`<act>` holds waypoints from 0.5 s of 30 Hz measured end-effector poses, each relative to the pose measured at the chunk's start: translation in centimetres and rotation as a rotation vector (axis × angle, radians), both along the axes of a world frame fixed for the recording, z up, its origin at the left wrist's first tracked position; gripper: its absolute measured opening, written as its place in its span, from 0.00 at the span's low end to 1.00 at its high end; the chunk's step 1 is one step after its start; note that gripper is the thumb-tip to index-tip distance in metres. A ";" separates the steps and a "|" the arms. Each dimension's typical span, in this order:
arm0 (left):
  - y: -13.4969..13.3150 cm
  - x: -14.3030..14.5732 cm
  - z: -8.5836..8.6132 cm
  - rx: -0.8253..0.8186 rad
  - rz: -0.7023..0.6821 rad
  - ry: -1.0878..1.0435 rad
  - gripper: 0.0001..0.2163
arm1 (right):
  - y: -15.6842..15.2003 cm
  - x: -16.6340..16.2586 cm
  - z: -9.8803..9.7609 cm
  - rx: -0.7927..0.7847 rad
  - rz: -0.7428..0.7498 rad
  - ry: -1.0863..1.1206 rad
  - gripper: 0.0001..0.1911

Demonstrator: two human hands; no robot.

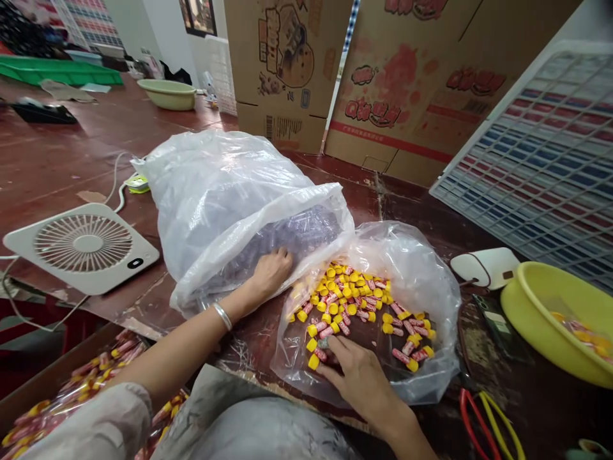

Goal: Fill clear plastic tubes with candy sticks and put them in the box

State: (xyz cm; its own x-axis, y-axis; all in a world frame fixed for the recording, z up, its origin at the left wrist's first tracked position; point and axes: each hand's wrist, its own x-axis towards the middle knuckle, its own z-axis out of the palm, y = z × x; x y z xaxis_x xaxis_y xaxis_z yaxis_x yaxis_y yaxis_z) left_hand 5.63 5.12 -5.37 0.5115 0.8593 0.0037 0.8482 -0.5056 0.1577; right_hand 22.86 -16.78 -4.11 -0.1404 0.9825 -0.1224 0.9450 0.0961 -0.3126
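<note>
My left hand [271, 271] reaches into the mouth of a large clear plastic bag [225, 198] filled with small purplish tubes; its fingers are curled among them and what they hold is hidden. A silver bangle sits on that wrist. My right hand [357, 370] rests in a smaller open plastic bag [421, 275] that holds several small pink tubes with yellow caps [349, 297]. Its fingertips pinch at one or two capped tubes at the pile's near left edge.
A white flat fan [83, 246] with a cable lies at the left. A yellow basin [560, 319] with more tubes sits at the right, beside a white case [486, 267]. Cardboard boxes [407, 83] and a gridded tray [541, 160] stand behind. A box of capped tubes [71, 390] sits near left.
</note>
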 end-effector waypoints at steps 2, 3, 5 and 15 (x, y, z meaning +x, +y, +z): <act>0.3 -1.2 0.3 0.019 0.058 -0.002 0.15 | -0.2 -0.2 -0.2 -0.009 -0.034 -0.001 0.16; 0.5 -1.7 0.5 0.027 0.092 -0.009 0.15 | -0.3 -0.2 -0.3 -0.007 -0.039 -0.012 0.18; 1.1 -2.6 0.9 0.034 0.142 -0.035 0.16 | -0.4 -0.2 -0.6 0.025 -0.020 -0.052 0.20; 1.5 -0.3 1.4 -0.025 0.022 -0.267 0.18 | -0.2 0.4 -4.0 0.554 0.164 0.021 0.17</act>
State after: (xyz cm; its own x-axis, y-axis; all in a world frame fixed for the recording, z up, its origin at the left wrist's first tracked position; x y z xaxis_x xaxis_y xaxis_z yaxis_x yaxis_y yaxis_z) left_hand 5.32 6.62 -3.94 0.4765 0.8717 0.1141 0.7857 -0.4805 0.3895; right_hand 23.31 -16.99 -8.06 -0.2933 0.8641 0.4089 0.8981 0.3957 -0.1920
